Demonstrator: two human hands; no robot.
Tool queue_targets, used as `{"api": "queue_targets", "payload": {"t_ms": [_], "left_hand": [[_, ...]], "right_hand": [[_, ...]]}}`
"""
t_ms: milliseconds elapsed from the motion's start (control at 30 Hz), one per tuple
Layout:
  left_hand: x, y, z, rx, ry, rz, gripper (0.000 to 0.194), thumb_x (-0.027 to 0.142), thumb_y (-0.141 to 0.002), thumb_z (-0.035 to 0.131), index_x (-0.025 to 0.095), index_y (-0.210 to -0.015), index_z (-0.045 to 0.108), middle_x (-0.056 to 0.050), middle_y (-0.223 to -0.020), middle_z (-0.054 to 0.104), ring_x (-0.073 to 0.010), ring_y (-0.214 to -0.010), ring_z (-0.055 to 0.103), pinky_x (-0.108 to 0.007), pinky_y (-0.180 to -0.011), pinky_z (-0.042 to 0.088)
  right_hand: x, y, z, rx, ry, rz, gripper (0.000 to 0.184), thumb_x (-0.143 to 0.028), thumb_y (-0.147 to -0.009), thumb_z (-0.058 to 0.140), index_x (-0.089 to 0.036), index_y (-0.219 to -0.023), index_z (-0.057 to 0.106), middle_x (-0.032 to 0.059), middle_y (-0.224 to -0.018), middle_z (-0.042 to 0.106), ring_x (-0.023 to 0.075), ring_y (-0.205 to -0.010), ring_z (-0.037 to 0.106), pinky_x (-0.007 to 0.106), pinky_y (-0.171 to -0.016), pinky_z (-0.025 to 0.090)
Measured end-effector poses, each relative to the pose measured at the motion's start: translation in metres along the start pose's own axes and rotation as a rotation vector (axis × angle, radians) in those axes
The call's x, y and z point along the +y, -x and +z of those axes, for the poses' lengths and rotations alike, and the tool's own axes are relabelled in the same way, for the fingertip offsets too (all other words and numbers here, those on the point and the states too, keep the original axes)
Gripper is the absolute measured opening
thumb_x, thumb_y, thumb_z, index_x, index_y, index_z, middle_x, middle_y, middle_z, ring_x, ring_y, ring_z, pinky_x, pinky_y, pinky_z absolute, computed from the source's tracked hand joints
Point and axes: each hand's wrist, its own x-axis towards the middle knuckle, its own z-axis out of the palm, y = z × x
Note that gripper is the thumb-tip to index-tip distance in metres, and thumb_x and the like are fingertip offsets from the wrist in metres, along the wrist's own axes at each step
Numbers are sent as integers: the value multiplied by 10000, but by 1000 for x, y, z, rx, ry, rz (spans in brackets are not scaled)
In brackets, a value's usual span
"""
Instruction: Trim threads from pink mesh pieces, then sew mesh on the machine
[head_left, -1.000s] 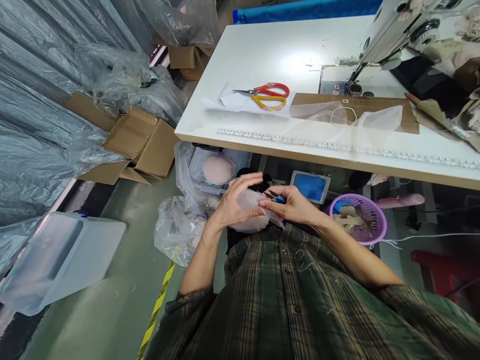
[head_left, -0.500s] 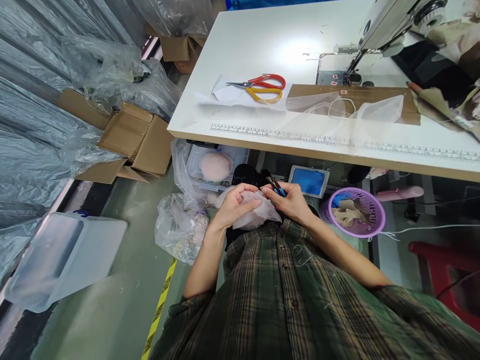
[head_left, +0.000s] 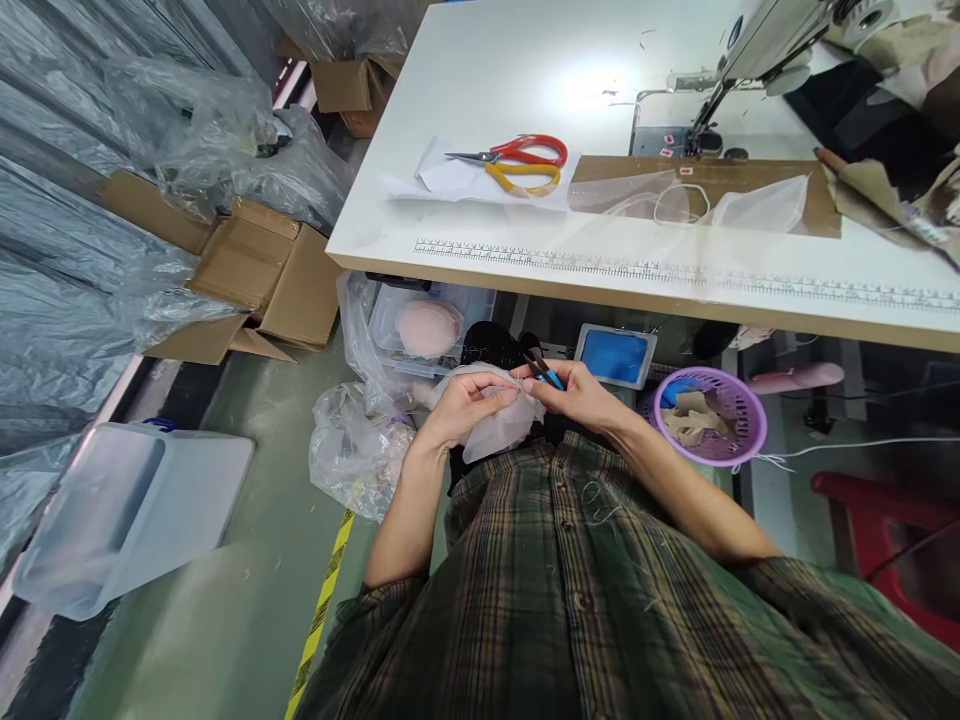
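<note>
A piece of sheer white fabric (head_left: 499, 425) hangs over my lap, its upper edge pinched by my left hand (head_left: 472, 400). My right hand (head_left: 574, 392) is closed around small blue-handled thread snips (head_left: 547, 373), whose dark blades point up and to the left. The right fingertips meet the fabric edge close beside the left fingers. On the table above lie red-and-yellow-handled scissors (head_left: 525, 165) on white paper, and more sheer white fabric (head_left: 761, 205) rests on a brown board in front of the sewing machine (head_left: 712, 120).
Below the table edge (head_left: 600, 275) are a clear bin (head_left: 472, 305) with a pink pad, a blue tray (head_left: 615, 355) and a purple basket (head_left: 750, 420) of scraps. Plastic bags (head_left: 349, 450) and an open carton (head_left: 300, 290) stand left. A red stool (head_left: 840, 490) is at right.
The fabric has shifted and hangs lower from my left hand. My hands are drawn closer together at its edge, and the snips have tilted slightly. The whole view has shifted a little.
</note>
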Motion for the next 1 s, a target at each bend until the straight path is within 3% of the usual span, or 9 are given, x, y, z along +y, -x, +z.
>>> {"api": "queue_targets", "payload": {"t_ms": [200, 433, 533, 600, 700, 833, 1000], "left_hand": [[-4, 0, 0, -42, 13, 23, 244, 385, -683, 816, 185, -802, 746, 6, -690, 654, -109, -609, 532, -231, -581, 415], [-2, 2, 3, -9, -11, 58, 247, 407, -705, 792, 176, -764, 728, -10, -714, 656, -126, -655, 542, -238, -601, 417], [-2, 3, 3, 16, -1, 59, 252, 400, -720, 777, 161, -747, 705, -2, -707, 637, -103, -617, 506, -219, -579, 393], [-4, 4, 1, 22, 18, 50, 251, 390, -726, 769, 154, -741, 686, 5, -695, 620, -94, -598, 487, -210, -564, 369], [-7, 3, -2, 8, 36, 36, 239, 370, -732, 762, 149, -743, 669, 18, -674, 590, -85, -590, 467, -203, -561, 339], [-8, 2, -4, 0, 35, 53, 232, 358, -728, 757, 145, -751, 668, 14, -692, 582, -91, -613, 465, -211, -582, 341], [-7, 1, -3, -5, -1, 51, 238, 357, -725, 752, 139, -751, 661, 18, -687, 559, -84, -599, 437, -208, -560, 314]], "right_hand": [[-3, -2, 6, 29, -116, -2, 484, -574, -595, 821, -146, -762, 670, -69, -521, 450, 57, -452, 312, 211, -418, 206], [-5, -1, 8, 1, -136, 9, 484, -594, -649, 789, -149, -774, 644, -81, -492, 407, 60, -435, 315, 209, -416, 219], [0, 2, 6, 38, -49, -34, 499, -647, -745, 689, -157, -830, 645, -53, -566, 461, 76, -470, 356, 224, -450, 272], [4, 7, 2, 51, 46, -65, 537, -686, -862, 512, -164, -840, 636, -20, -646, 512, 95, -514, 402, 245, -496, 320], [7, 17, -3, 46, 280, -68, 631, -673, -957, 279, -170, -721, 580, 1, -644, 515, 123, -568, 440, 271, -566, 341], [5, 22, -2, 22, 526, -93, 602, -640, -974, 262, -187, -649, 491, -14, -583, 466, 126, -559, 415, 277, -584, 311], [3, 15, 3, -37, 595, -214, 537, -579, -989, 276, -196, -658, 453, -16, -600, 462, 120, -557, 391, 268, -568, 293]]}}
